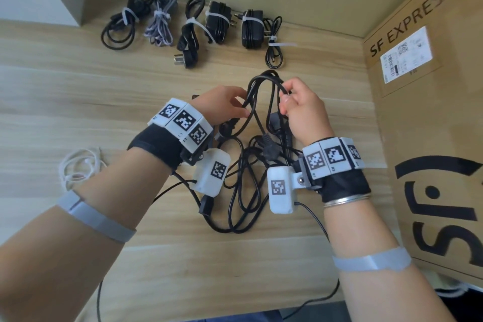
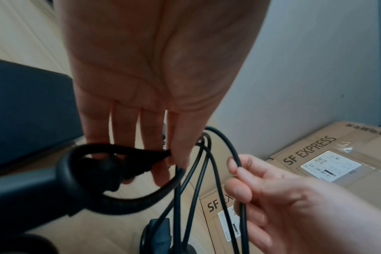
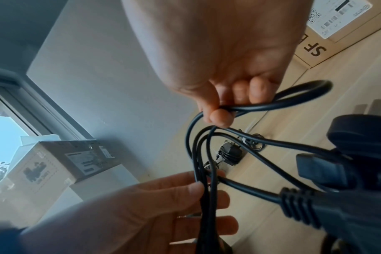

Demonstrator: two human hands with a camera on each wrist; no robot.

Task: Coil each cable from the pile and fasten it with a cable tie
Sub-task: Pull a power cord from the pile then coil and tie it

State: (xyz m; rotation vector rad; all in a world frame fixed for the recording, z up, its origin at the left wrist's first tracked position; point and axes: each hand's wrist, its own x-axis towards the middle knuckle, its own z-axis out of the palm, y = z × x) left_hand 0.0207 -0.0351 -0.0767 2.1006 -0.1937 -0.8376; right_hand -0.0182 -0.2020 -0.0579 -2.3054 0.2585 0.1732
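**Pinching a loop out of the tangle**

Right hand [image 1: 303, 110] pinched, thumb and fingers together, on a bend of black power cord [image 1: 264, 86]; left hand [image 1: 222, 104] curled round the gathered strands. Cord lifted above the cable pile [image 1: 245, 185] on the wooden table [image 1: 78, 86]. Best to feed even loops leftward, keeping plugs clear. White cable ties [image 1: 78, 167] lying left; tied bundles [image 1: 193, 26] at the far edge, beside the SF Express box [image 1: 431, 112].

Cables [image 1: 251, 178]: black. Ties [image 1: 78, 167]: white. Table [image 1: 65, 86]: light wood grain. Box [image 1: 431, 138]: brown, black lettering. Wrist tags [image 1: 183, 120]: black-and-white squares.
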